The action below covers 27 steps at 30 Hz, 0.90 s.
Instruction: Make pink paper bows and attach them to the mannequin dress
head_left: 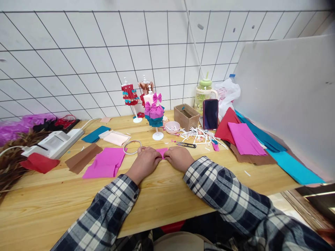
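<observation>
Both my hands rest on the wooden table (167,195) and pinch one small piece of magenta paper (162,152) between them. My left hand (145,161) grips its left edge with curled fingers. My right hand (178,158) grips its right edge the same way. Plaid sleeves cover both forearms. A thin wire ring (131,146) lies just left of my left hand, and small black scissors (186,144) lie just beyond my right hand.
Magenta sheets (106,162) and brown paper (83,157) lie to the left. Paper-dressed mannequin stands (154,111), a pink bowl (172,127), a cardboard box (186,116), a phone (210,114) and white paper scraps (196,134) stand behind. Stacked coloured sheets (246,139) spread right. Feathers (10,157) and a white device (53,143) sit far left.
</observation>
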Each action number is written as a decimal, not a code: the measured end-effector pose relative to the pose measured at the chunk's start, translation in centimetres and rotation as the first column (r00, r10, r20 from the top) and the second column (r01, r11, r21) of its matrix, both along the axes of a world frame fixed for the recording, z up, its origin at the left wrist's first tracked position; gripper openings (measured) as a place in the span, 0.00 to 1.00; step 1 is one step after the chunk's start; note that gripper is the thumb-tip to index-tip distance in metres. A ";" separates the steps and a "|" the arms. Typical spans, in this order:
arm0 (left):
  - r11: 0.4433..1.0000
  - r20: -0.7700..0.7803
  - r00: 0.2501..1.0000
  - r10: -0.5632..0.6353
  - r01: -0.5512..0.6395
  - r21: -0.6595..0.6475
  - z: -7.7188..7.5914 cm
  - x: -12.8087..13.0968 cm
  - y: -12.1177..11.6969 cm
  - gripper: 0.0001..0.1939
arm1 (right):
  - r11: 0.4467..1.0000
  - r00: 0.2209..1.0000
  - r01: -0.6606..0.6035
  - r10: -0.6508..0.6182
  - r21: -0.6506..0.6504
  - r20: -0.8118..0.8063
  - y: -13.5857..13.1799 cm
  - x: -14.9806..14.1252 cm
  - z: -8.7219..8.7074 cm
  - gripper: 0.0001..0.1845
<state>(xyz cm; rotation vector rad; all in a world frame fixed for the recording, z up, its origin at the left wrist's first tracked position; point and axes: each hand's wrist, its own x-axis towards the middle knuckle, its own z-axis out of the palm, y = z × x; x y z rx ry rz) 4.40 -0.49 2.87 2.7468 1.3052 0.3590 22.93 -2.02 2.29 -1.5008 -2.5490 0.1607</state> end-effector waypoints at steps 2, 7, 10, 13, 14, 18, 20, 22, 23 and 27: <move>1.000 -0.004 1.000 -0.004 0.004 0.026 0.2 0.0 -0.1 0.11 | 1.000 1.000 -0.004 0.004 -0.001 0.006 0.0 0.0 0.1 0.16; 0.999 -0.001 0.999 -0.037 0.037 0.028 0.2 0.0 -0.1 0.12 | 1.000 1.000 -0.013 0.013 0.016 0.009 -0.2 -0.1 0.3 0.15; 1.000 0.014 1.000 -0.009 0.009 0.005 -0.1 -0.1 0.1 0.11 | 1.000 1.000 0.003 -0.004 0.008 0.021 -0.2 -0.1 0.1 0.15; 1.000 0.021 1.000 0.010 -0.010 0.002 -0.2 -0.1 0.1 0.11 | 1.000 1.000 0.017 -0.017 0.002 0.021 -0.2 -0.1 0.0 0.15; 1.000 0.017 1.000 0.004 -0.005 0.005 -0.2 -0.1 0.1 0.11 | 1.000 1.000 0.016 -0.016 -0.003 0.026 -0.1 -0.1 0.0 0.15; 0.999 -0.008 1.000 -0.029 0.029 0.044 0.1 -0.1 -0.1 0.12 | 1.000 0.999 0.005 -0.006 0.011 0.039 -0.2 -0.2 0.0 0.16; 0.998 -0.018 0.999 -0.036 0.037 0.052 0.2 -0.1 -0.1 0.12 | 1.000 0.999 -0.002 0.001 0.027 0.036 -0.2 -0.2 0.0 0.15; 0.998 -0.023 0.999 -0.040 0.041 0.045 0.1 -0.2 -0.1 0.11 | 1.000 0.999 -0.004 0.003 0.025 0.040 -0.2 -0.2 0.0 0.15; 0.999 -0.020 0.999 -0.036 0.037 0.039 0.1 -0.2 0.0 0.11 | 1.000 0.999 -0.002 0.001 0.017 0.042 -0.2 -0.2 0.0 0.15; 0.999 -0.001 1.000 -0.030 0.030 0.017 -0.2 -0.4 0.3 0.09 | 1.000 1.000 0.014 -0.014 -0.013 0.022 -0.1 -0.1 0.0 0.15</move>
